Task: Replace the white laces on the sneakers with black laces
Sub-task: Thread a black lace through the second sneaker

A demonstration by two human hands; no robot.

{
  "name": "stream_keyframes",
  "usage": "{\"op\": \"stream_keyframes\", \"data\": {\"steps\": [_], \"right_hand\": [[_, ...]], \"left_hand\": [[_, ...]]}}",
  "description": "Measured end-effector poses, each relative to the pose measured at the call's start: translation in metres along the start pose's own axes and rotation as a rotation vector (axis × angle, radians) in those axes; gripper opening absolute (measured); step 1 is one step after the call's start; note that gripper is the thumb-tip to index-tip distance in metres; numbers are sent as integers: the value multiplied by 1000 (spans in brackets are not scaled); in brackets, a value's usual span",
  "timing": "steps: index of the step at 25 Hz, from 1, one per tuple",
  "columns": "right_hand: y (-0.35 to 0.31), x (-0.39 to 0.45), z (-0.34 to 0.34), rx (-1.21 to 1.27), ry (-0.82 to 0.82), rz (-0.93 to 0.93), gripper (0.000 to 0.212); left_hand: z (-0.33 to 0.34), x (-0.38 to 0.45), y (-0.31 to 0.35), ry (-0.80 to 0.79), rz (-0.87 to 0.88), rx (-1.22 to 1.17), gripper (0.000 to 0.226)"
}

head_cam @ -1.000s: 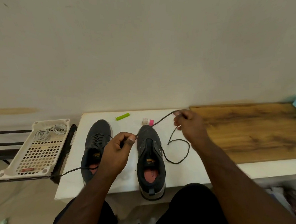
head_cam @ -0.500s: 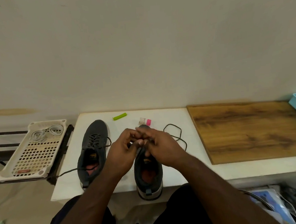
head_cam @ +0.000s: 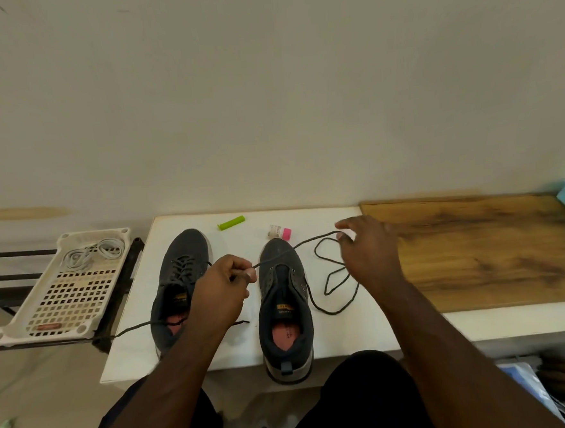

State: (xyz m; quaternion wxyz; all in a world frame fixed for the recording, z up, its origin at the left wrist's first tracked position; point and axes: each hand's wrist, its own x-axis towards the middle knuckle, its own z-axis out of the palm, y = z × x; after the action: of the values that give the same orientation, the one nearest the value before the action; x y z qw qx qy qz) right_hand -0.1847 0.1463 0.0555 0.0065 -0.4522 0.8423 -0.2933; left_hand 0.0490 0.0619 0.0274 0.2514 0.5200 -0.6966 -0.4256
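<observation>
- The table [head_cam: 251, 356] in front of me is white on my side, with a wooden board [head_cam: 477, 250] covering its right part.
- The white basket [head_cam: 62, 289] sits on a rack to my left, off the table, and the white laces [head_cam: 91, 253] lie coiled in its far end, so I judge both are already pulled out.
- The left sneaker [head_cam: 175, 274] stands on the table with a black lace through its eyelets; the loose ends trail out by its heel, so it looks threaded but not tied.
- The right sneaker [head_cam: 282, 300] stands beside it with its eyelets bare, so lacing it is the main job left.
- My right hand [head_cam: 367, 251] is past that sneaker's toe, its fingers pinching the black lace [head_cam: 332, 277] near one end.
- My left hand [head_cam: 221, 288] is between the two sneakers, its fingers curled and pinching the same lace at the other end.
- The lace runs taut across the toe between my hands; its slack loops on the table to the right of the sneaker.
- A green tube [head_cam: 231, 223] and a small pink-capped bottle [head_cam: 279, 231] lie near the table's far edge.
</observation>
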Motion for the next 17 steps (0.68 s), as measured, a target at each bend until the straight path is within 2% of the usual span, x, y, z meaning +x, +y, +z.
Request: {"op": "stream_keyframes", "data": {"steps": [2, 4, 6, 7, 9, 11, 14, 15, 17], "right_hand": [[-14, -9, 5, -15, -69, -180, 42], [-38, -25, 17, 120, -292, -311, 46], [-50, -36, 31, 282, -527, -288, 37], [-47, -38, 36, 357, -575, -241, 31], [-37, -33, 42, 367, -495, -196, 20], [-26, -29, 45, 338, -417, -132, 16], [-29, -28, 48, 435, -523, -147, 24], [-30, -29, 49, 438, -565, -174, 22], [-24, -22, 49, 380, -532, -149, 16]], "left_hand": [[3, 0, 3, 27, -5, -39, 7], [12, -2, 9, -9, 32, -75, 9], [20, -4, 13, -13, 33, -143, 11], [22, -4, 13, -1, 20, -173, 15], [22, -1, 8, -2, -7, -201, 16], [20, 1, 3, -42, -27, -228, 8], [23, 3, 3, -98, -49, -330, 3], [24, 4, 4, -95, -56, -343, 8], [28, 7, 4, -52, -49, -262, 13]]}}
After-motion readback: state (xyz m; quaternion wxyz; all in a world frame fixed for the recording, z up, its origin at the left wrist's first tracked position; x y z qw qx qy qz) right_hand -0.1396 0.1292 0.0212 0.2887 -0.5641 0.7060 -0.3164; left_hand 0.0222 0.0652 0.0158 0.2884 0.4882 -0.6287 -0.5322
